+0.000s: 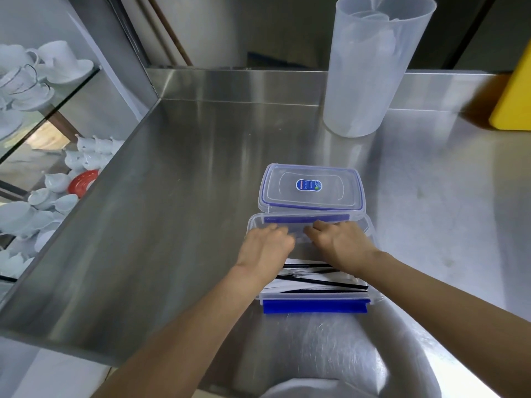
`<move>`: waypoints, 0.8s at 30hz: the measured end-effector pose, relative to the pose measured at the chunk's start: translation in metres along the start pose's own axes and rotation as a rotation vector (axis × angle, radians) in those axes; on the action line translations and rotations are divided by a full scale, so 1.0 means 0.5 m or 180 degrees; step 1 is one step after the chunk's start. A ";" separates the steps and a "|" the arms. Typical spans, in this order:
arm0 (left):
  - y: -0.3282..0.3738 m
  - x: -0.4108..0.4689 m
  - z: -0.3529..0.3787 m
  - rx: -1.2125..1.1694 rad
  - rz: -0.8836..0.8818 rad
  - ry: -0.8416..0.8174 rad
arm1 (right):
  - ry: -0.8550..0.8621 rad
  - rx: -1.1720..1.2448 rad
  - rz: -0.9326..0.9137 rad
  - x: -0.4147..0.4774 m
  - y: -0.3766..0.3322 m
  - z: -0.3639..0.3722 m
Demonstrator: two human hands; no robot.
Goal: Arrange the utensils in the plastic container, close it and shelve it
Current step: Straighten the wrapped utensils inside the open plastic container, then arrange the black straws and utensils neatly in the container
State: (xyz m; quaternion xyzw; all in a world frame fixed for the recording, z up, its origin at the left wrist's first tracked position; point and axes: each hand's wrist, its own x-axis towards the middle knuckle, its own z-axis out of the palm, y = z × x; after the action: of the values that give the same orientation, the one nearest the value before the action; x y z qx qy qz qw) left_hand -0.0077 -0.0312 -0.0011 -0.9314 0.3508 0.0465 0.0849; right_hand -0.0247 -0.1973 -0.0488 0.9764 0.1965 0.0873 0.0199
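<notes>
A clear plastic container (370, 282) with blue clips sits on the steel counter in front of me. Wrapped utensils (313, 278) with black handles lie inside it, partly hidden by my wrists. A second clear container (311, 186), lid on and blue sticker on top, stands just behind it. My left hand (265, 247) and my right hand (342, 242) rest side by side on the far edge of the near container, fingers curled over its far blue clip. A blue clip (314, 306) on the near side sticks out flat toward me.
A tall translucent plastic jug (370, 70) stands at the back of the steel counter (186, 196). A yellow object (514, 81) is at the far right. Glass shelves (43, 116) with white cups and teapots are on the left. A round white rim (313, 390) shows at the bottom.
</notes>
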 end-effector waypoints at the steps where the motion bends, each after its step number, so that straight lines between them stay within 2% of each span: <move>1: 0.002 -0.002 -0.004 -0.0026 0.0011 0.0121 | -0.0044 0.0014 0.0019 0.001 0.000 -0.002; 3: 0.002 -0.003 -0.022 0.0072 0.0010 0.0007 | -0.0092 0.0152 0.0054 0.003 0.002 -0.001; 6: -0.005 0.008 -0.001 0.0126 0.0010 0.0264 | -0.0082 0.0316 0.0103 0.006 0.005 -0.001; 13: 0.000 0.006 0.004 0.0036 -0.0005 0.0204 | -0.0059 0.0445 0.0121 0.006 0.003 -0.002; 17: -0.011 0.004 -0.001 -0.0463 0.0164 0.0368 | 0.0152 0.1037 0.0013 0.005 -0.006 -0.040; 19: -0.022 0.003 -0.005 -0.0898 0.0203 0.0545 | -0.0166 0.1435 -0.0124 0.007 -0.014 -0.075; 21: -0.036 -0.001 -0.014 -0.1162 0.0203 0.0740 | -0.0830 0.1708 -0.0123 0.007 -0.018 -0.103; 24: -0.046 -0.012 -0.026 -0.1362 0.0320 0.0795 | -0.1381 0.1554 -0.0266 0.006 -0.026 -0.112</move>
State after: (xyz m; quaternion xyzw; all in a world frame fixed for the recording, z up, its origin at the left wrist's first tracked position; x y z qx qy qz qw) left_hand 0.0034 -0.0131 0.0155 -0.9081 0.3866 0.0085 -0.1606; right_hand -0.0372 -0.1837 0.0060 0.9393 0.2427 -0.1734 -0.1697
